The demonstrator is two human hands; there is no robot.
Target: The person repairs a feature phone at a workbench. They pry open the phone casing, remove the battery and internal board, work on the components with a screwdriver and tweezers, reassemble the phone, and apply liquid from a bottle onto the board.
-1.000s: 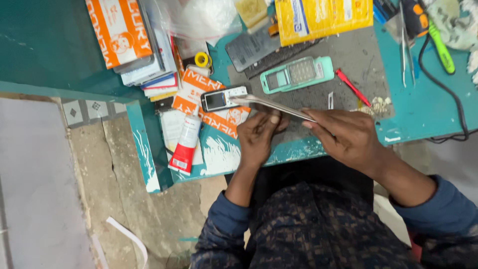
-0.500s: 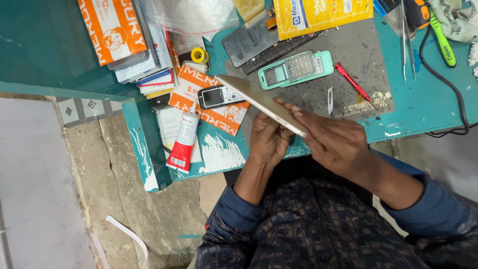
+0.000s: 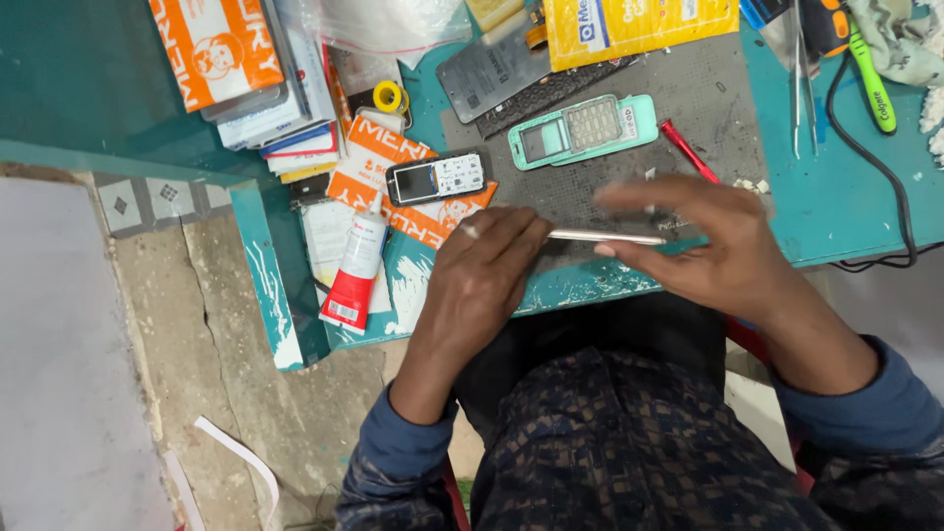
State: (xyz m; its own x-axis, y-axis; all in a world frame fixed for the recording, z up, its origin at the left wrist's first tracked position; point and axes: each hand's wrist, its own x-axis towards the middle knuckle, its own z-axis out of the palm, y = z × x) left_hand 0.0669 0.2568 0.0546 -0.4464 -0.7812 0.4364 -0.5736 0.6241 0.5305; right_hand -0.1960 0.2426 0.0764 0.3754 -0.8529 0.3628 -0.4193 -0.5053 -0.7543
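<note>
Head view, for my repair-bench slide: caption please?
Both hands, left hand and right hand, hold a thin silver panel edge-on above a teal workbench.

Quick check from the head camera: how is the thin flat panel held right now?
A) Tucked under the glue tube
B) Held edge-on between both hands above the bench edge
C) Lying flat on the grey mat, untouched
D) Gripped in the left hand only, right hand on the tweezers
B: the thin flat panel shows only as a narrow pale edge, with the left hand at one end and the right hand around the other, just over the grey mat.
</note>
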